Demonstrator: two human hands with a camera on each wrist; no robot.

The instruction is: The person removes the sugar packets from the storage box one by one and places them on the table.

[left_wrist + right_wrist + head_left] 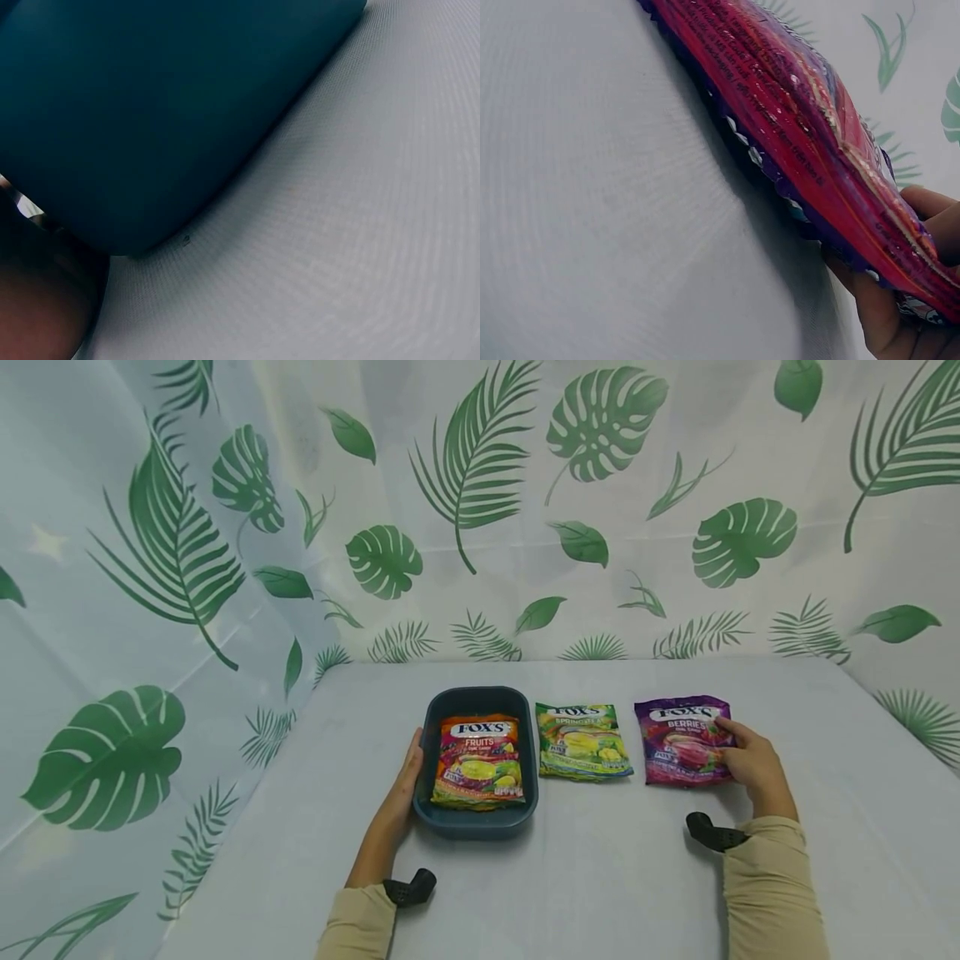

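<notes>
Nearest me: two khaki sleeves. Right grip pinches purple Fox's Berries candy bag by its three-o'clock edge, at the tabletop's two o'clock. Bag lies ten o'clock from that grip. Blue container, long axis twelve-to-six, at bag's nine o'clock; left grip uncurled against container wall.

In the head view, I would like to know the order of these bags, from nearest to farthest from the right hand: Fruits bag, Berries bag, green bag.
1. Berries bag: held at its right edge by the right hand.
2. Green bag: on the table, in the middle.
3. Fruits bag: farthest left, inside the container.
</notes>
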